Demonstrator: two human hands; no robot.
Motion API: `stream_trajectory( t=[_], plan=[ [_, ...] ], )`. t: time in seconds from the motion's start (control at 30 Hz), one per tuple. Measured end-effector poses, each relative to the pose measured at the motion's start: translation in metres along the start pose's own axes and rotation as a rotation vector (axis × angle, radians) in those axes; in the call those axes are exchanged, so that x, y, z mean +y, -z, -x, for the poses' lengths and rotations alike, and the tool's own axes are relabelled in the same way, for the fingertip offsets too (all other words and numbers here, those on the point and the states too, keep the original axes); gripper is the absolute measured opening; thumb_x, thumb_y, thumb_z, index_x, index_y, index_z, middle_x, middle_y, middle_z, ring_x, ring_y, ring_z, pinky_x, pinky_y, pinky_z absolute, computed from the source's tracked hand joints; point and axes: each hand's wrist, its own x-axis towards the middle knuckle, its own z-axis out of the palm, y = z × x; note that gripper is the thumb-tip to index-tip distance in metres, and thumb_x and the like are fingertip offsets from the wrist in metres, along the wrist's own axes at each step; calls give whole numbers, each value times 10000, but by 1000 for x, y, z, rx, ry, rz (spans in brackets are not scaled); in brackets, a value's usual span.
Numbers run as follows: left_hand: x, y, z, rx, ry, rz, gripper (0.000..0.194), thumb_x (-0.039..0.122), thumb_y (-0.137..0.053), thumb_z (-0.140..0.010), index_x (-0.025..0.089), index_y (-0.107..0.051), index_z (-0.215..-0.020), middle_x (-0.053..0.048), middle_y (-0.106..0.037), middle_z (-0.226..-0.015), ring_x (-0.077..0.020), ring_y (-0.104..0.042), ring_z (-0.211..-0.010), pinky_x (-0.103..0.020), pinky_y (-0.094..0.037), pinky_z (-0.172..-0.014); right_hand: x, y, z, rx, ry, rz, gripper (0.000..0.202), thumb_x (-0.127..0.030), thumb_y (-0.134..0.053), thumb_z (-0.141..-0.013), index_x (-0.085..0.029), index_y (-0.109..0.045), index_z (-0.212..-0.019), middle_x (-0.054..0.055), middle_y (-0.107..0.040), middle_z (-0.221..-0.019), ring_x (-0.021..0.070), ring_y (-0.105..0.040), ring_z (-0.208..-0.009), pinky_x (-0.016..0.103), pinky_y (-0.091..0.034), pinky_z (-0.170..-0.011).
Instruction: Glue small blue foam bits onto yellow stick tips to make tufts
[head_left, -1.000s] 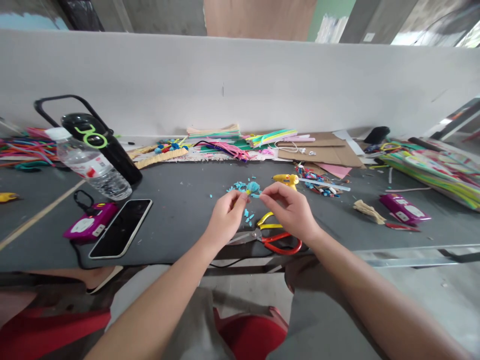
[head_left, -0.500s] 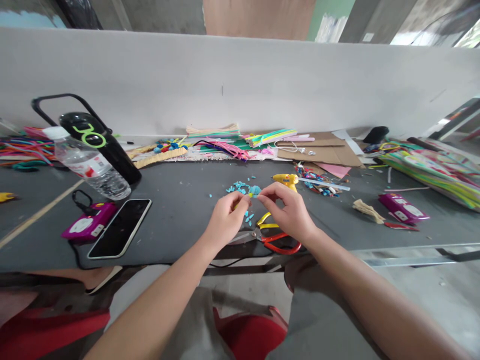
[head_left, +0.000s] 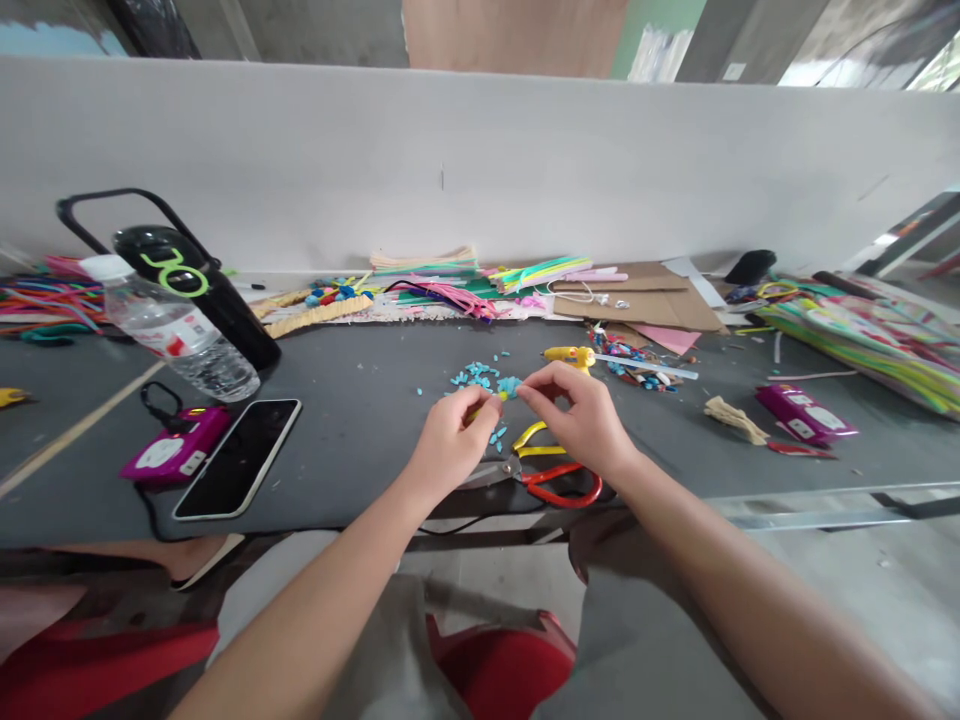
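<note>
My left hand (head_left: 459,432) is closed in a pinch on a small yellow-and-blue piece (head_left: 507,389), too small to make out in detail. The fingertips of my right hand (head_left: 574,412) come together at the blue end of it; what they grip, if anything, is too small to see. Bits of light blue material (head_left: 475,376) lie scattered on the table just beyond and below my fingers. Under my right hand rest scissors with red handles (head_left: 564,486) and a yellow-handled tool (head_left: 531,436). A yellow glue gun (head_left: 571,356) lies behind that hand.
At left stand a water bottle (head_left: 180,335) and a black flask (head_left: 225,310), near a phone (head_left: 238,460) and a purple box (head_left: 176,447). Pipe cleaners (head_left: 540,272) and cardboard (head_left: 645,300) line the back. Another purple box (head_left: 802,415) lies at right.
My hands stay almost in place, with small finger movements around the yellow-and-blue piece. The whole view has shifted very slightly.
</note>
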Motion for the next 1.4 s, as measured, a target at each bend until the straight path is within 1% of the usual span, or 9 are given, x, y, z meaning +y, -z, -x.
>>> stream_trajectory(
  t=[0.13,0.23,0.37,0.5,0.67,0.87,1.13,1.3,1.4],
  plan=[
    [1,0,0,-4,6,-3,299,404,-531,-930,177,-604,-750,5,-541,-665,-126,-435,-605,-259,-310,-567,2,1,0,11,-30,-42,190,-378,-662,-918,-197,-687,-870,42,-700,-820,170,-629,-732,307,-510,-668],
    [1,0,-1,-1,17,11,304,409,-529,-935,173,-628,-770,2,-556,-683,-125,-450,-622,-257,-320,-576,2,4,-1,21,-7,-38,156,-343,-640,-932,-201,-684,-886,40,-702,-847,166,-633,-756,301,-515,-684],
    [3,1,-1,26,32,13,327,423,-525,-941,167,-658,-787,4,-545,-670,-122,-446,-609,-253,-318,-563,-4,8,1,61,96,25,90,-258,-624,-928,-207,-677,-876,28,-669,-814,155,-601,-725,308,-506,-683],
    [0,0,-1,28,24,30,328,438,-528,-944,167,-648,-805,2,-551,-686,-122,-443,-612,-252,-323,-567,-8,4,3,77,203,87,66,-218,-637,-909,-219,-703,-915,36,-659,-835,159,-603,-734,315,-508,-674],
    [-3,-1,-1,19,13,29,329,447,-521,-948,171,-642,-818,-8,-572,-710,-126,-444,-620,-257,-320,-575,-6,-4,4,88,204,119,76,-220,-628,-917,-221,-704,-916,46,-664,-849,169,-619,-766,315,-516,-662],
    [-3,-1,-1,20,7,33,329,451,-524,-949,177,-619,-795,2,-553,-694,-121,-439,-614,-260,-320,-579,-7,-5,5,129,221,170,48,-211,-646,-903,-226,-686,-925,37,-654,-835,165,-601,-738,317,-510,-670],
    [-2,-2,0,13,12,39,340,470,-528,-941,178,-604,-784,5,-535,-681,-124,-435,-613,-256,-319,-570,-8,-5,5,104,229,185,78,-204,-637,-901,-220,-689,-957,45,-655,-851,172,-618,-764,316,-517,-686],
    [-3,-3,0,17,-1,39,346,475,-524,-943,184,-574,-762,19,-485,-647,-118,-403,-593,-255,-292,-555,-8,-6,6,93,248,213,104,-220,-628,-908,-234,-684,-994,56,-669,-901,184,-638,-797,326,-534,-717],
    [-3,-3,0,15,-4,44,353,482,-524,-941,185,-570,-756,16,-502,-651,-120,-414,-593,-256,-295,-553,-9,-7,6,90,251,229,110,-224,-618,-913,-234,-686,-1000,62,-672,-915,187,-640,-805,331,-536,-728]
  ],
)
